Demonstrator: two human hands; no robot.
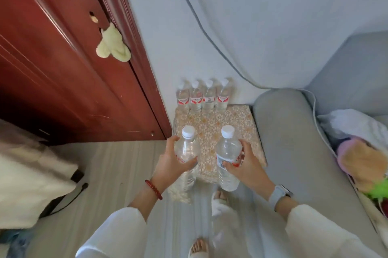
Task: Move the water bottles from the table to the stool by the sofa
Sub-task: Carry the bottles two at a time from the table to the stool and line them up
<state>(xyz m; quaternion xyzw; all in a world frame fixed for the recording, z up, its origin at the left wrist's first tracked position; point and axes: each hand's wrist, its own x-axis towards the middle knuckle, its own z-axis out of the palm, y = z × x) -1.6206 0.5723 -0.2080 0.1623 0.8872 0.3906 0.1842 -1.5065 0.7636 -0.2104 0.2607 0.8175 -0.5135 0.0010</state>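
Note:
My left hand point(171, 162) grips a clear water bottle point(187, 148) with a white cap, held upright over the near left part of the stool point(237, 129). My right hand point(246, 163) grips a second bottle point(227, 152) with a red and white label, upright over the stool's near edge. The stool has a floral cover and stands between the door and the sofa arm. Several bottles point(204, 97) with red labels stand in a row along its far edge, against the wall.
A dark red wooden door point(63, 58) with a pale cloth point(113, 44) on its edge is at the left. The grey sofa arm point(294, 142) lies right of the stool. A white bag point(31, 173) sits on the floor at left. My feet show below.

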